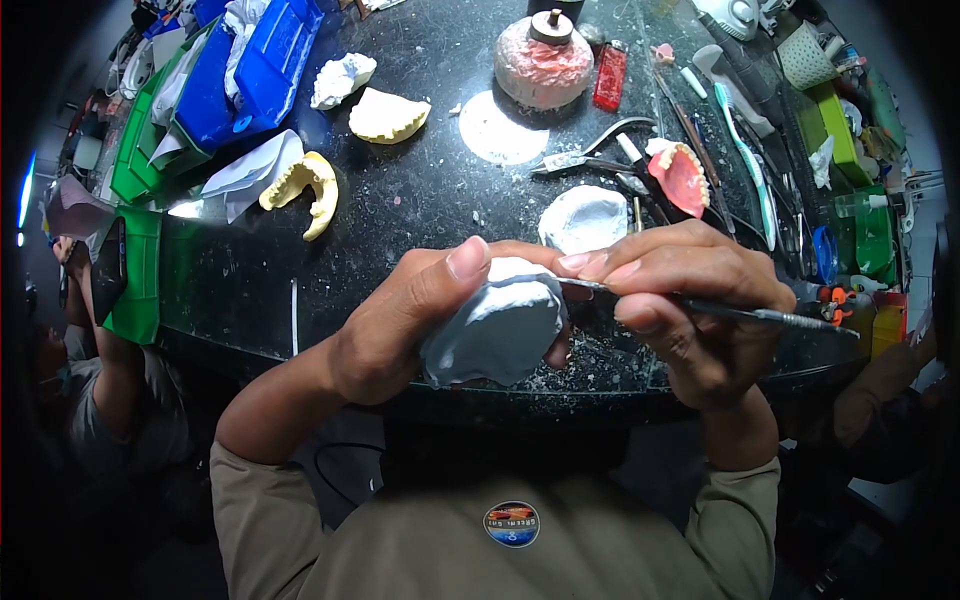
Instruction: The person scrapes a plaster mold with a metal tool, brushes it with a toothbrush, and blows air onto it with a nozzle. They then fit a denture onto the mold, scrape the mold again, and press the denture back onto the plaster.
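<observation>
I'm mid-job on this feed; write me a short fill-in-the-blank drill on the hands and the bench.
1. Of the left hand and right hand, the one gripping the slim tool is the ____.
2. The horseshoe-shaped cast on the bench is coloured ____.
3. The blue bin stands on the picture's ____ side.
4. The small block beside the pink-stained jar is coloured ____.

Missing words: right; yellow; left; red.

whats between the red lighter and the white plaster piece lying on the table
A pair of metal pliers lies between the red lighter and the white plaster piece, as the head view shows.
</observation>
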Motion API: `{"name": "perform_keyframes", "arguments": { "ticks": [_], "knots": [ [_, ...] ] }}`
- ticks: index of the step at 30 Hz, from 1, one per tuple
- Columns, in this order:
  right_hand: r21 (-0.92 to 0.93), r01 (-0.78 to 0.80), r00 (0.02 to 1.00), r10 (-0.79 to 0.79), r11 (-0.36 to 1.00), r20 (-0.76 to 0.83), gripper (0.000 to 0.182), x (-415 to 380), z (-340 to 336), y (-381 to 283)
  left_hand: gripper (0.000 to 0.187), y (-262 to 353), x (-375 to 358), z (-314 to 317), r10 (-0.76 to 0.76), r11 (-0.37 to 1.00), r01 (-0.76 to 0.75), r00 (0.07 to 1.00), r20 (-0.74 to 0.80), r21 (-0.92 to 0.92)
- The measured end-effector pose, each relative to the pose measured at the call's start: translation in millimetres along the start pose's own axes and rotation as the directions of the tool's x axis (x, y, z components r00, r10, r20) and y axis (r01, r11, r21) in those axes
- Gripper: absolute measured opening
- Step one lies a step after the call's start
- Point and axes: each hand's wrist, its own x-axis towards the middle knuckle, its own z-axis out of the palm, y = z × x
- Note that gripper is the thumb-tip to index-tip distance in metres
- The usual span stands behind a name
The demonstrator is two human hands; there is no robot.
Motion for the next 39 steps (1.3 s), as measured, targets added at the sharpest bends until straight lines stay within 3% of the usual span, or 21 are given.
{"name": "perform_keyframes", "arguments": {
  "ticks": [7, 14, 28, 37, 39],
  "knots": [
    [0.145, -0.040, 0.999, 0.045, 0.989, -0.026, 0.014, -2, 2, 5, 0.067, -4, 1, -3, 0.042, 0.997, -0.042, 0.999, 0.012, 0.068],
    [0.023, -0.009, 1.000, 0.009, 1.000, -0.001, 0.019, -2, 3, 5, 0.066, 2, 0, 1, 0.026, 0.995, -0.025, 1.000, -0.011, 0.099],
    [0.044, -0.012, 0.999, 0.010, 0.999, 0.049, 0.015, 0, 4, 4, 0.067, 0, 1, -1, -0.009, 0.990, 0.010, 1.000, -0.007, 0.137],
    [0.250, -0.118, 0.992, 0.103, 0.961, 0.071, 0.010, -2, 1, 12, 0.067, -4, 3, 0, -0.015, 0.986, 0.020, 0.999, -0.030, 0.164],
    [0.349, -0.059, 0.997, 0.075, 0.935, -0.032, 0.020, -4, 1, 17, 0.068, -4, 3, 1, 0.018, 0.989, -0.018, 1.000, 0.001, 0.147]
  ]
}}
